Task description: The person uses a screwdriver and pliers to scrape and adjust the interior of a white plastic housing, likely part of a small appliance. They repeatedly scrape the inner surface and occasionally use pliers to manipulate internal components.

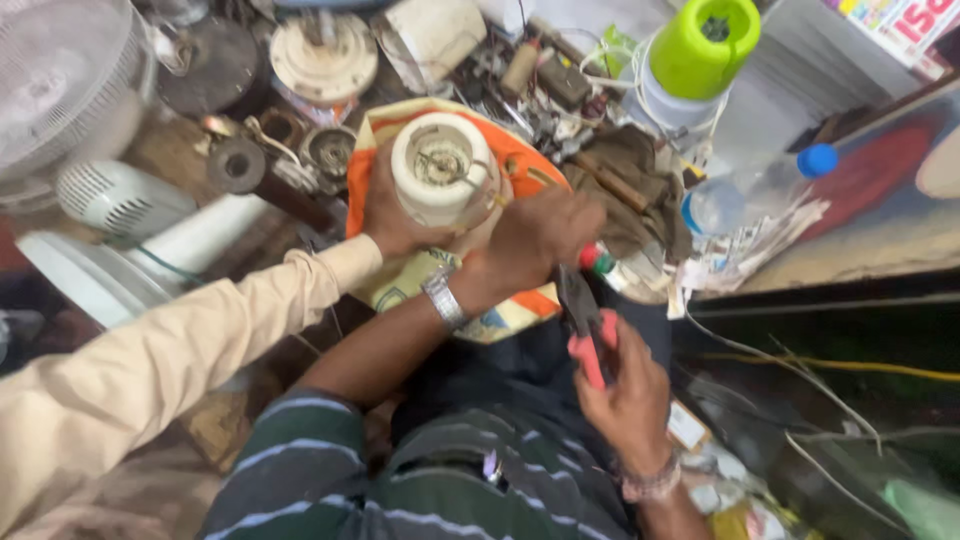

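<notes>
A white cylindrical motor housing (440, 170) stands on an orange and cream cloth (520, 305) amid a cluttered bench. My left hand (535, 240), with a metal watch on its wrist, grips the housing's right side. My right hand (625, 390) is lower, near my lap, and is closed on red-handled pliers (585, 320) whose dark jaws point up toward the housing. Another person's hand (390, 215), in a beige sleeve, holds the housing's left side.
White fan parts (110, 200) and a fan grille (60, 80) lie at the left. Round metal motor parts (325, 55) and loose wires crowd the back. A green-capped container (700, 50) and a blue-capped clear bottle (760, 185) stand at the right, with cables (800, 365) below.
</notes>
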Tool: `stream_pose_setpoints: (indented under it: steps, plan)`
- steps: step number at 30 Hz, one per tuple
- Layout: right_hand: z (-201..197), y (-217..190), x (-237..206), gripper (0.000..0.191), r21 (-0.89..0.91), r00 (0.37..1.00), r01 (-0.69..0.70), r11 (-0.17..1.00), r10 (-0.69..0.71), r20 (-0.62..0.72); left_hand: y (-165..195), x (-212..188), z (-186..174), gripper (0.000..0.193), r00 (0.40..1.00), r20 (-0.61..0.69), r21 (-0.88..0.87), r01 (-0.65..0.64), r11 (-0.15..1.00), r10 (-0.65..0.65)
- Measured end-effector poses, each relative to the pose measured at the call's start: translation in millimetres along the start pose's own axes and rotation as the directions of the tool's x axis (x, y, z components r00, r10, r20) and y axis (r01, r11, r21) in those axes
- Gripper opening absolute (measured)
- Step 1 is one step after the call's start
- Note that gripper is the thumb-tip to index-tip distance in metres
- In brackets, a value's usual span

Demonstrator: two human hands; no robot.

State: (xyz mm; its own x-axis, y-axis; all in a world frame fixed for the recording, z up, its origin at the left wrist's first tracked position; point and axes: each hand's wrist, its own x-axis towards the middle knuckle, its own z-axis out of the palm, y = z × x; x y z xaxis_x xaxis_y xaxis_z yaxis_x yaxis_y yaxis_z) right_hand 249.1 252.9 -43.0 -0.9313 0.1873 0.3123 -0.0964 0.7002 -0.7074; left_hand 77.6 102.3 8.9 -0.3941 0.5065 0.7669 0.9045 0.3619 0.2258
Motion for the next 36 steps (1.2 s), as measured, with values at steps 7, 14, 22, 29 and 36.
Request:
stream_pose_setpoints:
  steps: [7,14,22,29,36]
  plan:
    - [-42.8,42.2,-25.9,0.073,0.515,0.956,-0.11,0.85,0.233,-0.181,12.5,8.7,4.8,0.013,0.997,-0.015,-0.083,0.077,0.994,-0.078]
    - [-62.7,31.2,-14.4,0.073,0.498,0.923,-0.175,0.849,0.318,-0.218,5.5,13.2,7.7,0.038,0.998,-0.041,-0.325,-0.067,0.943,0.056]
    - [-71.8,20.9,-12.6,0.068,0.515,0.917,-0.167,0.841,0.325,-0.233,5.7,19.0,-4.9,0.046,0.99,0.029,-0.252,-0.125,0.96,0.137]
    - [-77.8,-15.9,69.5,0.075,-0.026,0.968,-0.186,0.982,0.188,0.166,-36.9,38.8,-47.5,0.035,0.969,-0.245,0.024,-0.031,0.999,0.036]
    - [-56.7,-71.6,183.1,0.046,-0.385,0.8,0.517,0.765,-0.271,0.535,-132.7,25.1,-61.5,0.029,0.823,-0.197,0.361,0.567,0.74,-0.533]
